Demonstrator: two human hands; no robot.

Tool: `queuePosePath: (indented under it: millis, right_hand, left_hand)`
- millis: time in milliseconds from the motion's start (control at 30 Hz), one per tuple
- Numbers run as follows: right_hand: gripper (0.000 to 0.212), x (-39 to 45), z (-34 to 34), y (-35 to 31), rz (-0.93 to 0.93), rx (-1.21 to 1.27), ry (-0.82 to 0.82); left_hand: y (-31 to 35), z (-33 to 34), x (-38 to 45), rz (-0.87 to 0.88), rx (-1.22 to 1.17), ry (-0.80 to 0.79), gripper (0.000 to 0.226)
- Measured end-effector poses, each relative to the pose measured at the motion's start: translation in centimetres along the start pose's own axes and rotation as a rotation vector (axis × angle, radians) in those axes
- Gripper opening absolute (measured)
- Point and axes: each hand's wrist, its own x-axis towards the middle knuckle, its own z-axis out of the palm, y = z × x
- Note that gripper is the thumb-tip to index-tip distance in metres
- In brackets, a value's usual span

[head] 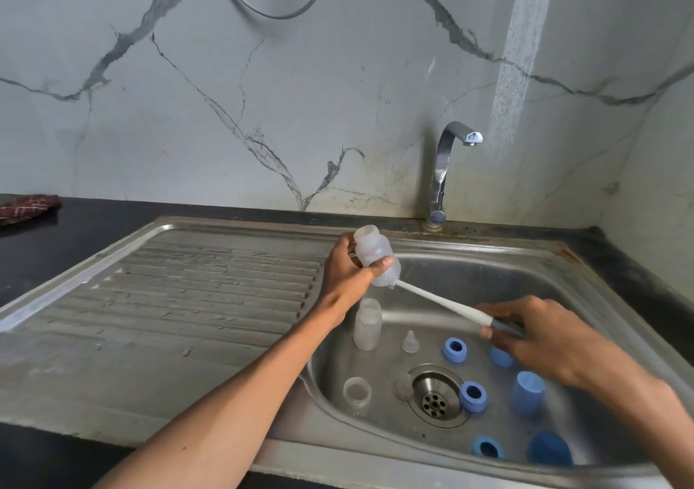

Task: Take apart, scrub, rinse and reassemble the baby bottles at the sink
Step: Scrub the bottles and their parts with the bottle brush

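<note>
My left hand (349, 269) grips a clear baby bottle (371, 250) above the sink's left rim, tilted with its open end down to the right. My right hand (540, 332) holds the grey handle of a white bottle brush (443, 302), whose bristle head is inside that bottle. In the steel sink (507, 274) stand two more clear bottles (367, 325) (356, 393). A clear nipple (410, 342) stands upright, and another nipple (402, 387) lies by the drain. Blue rings (454, 349) (473, 396) (487, 448) and blue caps (527, 393) (549, 449) lie on the sink floor.
A chrome tap (445, 169) stands behind the basin, no water running. The ribbed drainboard (195, 293) lies to the left. A dark red cloth (28, 207) sits on the black counter (94, 218) at far left. The marble wall is close behind.
</note>
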Motion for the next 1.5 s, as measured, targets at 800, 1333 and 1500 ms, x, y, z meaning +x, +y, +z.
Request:
queuePosePath:
  millis: [800, 1333, 1500]
  right_hand:
    - [0.043, -0.2, -1.8, 1.8, -0.042, 0.182, 0.095]
    - [0.049, -0.1, -1.8, 2.0, -0.105, 0.197, 0.154]
    - [0.051, 0.2, -0.8, 1.3, -0.164, 0.19, 0.169]
  left_hand:
    - [0.3, -1.0, -0.1, 0.092, 0.543, -0.009, 0.055]
    - [-0.1, -0.4, 0.0, 0.096, 0.361, 0.056, 0.052]
    - [-0.2, 0.9, -0.5, 0.134, 0.407, -0.021, 0.05]
